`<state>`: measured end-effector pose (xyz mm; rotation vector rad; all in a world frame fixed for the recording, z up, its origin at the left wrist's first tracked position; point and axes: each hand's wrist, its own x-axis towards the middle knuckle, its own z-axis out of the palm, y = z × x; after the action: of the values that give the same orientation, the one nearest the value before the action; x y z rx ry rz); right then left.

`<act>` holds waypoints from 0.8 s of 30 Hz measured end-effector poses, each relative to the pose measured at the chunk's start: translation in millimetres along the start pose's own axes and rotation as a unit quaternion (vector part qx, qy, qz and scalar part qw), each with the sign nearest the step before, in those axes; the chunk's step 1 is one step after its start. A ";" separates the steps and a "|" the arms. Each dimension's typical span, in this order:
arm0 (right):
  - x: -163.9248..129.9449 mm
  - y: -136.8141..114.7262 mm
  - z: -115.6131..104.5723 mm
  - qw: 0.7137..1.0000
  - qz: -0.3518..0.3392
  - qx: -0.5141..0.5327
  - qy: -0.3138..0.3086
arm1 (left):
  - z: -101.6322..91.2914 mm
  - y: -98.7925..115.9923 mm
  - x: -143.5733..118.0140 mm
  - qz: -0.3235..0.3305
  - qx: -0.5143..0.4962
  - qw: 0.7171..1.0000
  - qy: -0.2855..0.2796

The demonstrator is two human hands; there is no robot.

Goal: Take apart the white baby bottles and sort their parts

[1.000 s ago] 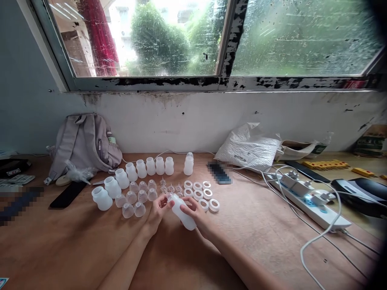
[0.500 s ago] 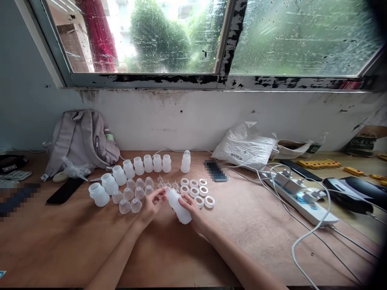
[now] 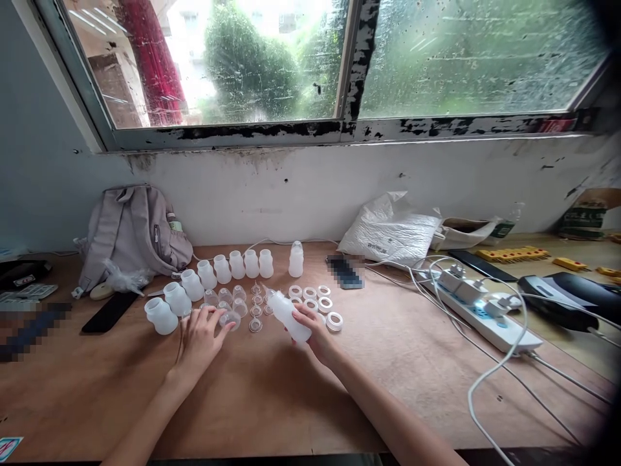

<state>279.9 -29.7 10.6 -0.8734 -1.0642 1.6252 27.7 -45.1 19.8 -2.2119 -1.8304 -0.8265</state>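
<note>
Now the left hand (image 3: 201,336) has been drawn off the white bottle (image 3: 290,316) and laid, fingers spread, over the clear domed caps (image 3: 231,318). The bottle is kept tilted just above the table (image 3: 272,388), gripped by the right hand (image 3: 313,330) alone; beyond it, white rings (image 3: 324,304) and a row of bottles (image 3: 233,265) are ranged.

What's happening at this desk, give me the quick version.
A person sits at a wooden table with baby-bottle parts laid out in rows. The right hand holds a white bottle tilted above the table. The left hand rests over the clear caps, fingers on one of them. Empty bottle bodies and white rings lie in lines nearby, with one assembled bottle standing behind.
</note>
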 end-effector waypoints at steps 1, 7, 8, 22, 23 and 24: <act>1.0 -0.6 -1.4 1.000 -0.013 -0.003 0.010 | -2.6 6.2 3.3 -0.012 -0.069 0.998 -0.002; 9.1 -5.9 -18.9 0.990 -0.075 -0.001 0.117 | 2.6 44.2 35.3 -0.105 -0.510 0.853 -0.049; 10.6 -6.9 -22.6 0.988 -0.085 -0.006 0.130 | 8.0 48.9 40.1 -0.111 -0.543 0.831 -0.044; 18.9 -5.5 -36.5 0.974 -0.122 -0.132 0.139 | 52.1 62.0 37.5 -0.103 -0.679 0.724 -0.062; 18.7 -5.1 -35.9 0.974 -0.120 -0.134 0.137 | 50.4 61.6 36.8 -0.098 -0.680 0.724 -0.065; 18.4 -4.9 -35.4 0.975 -0.118 -0.134 0.135 | 49.1 61.3 36.2 -0.094 -0.678 0.726 -0.065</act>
<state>308.5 -3.0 1.3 -1.0670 -1.1585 1.1452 104.7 -6.7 10.6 -2.6879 -1.6230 -2.8084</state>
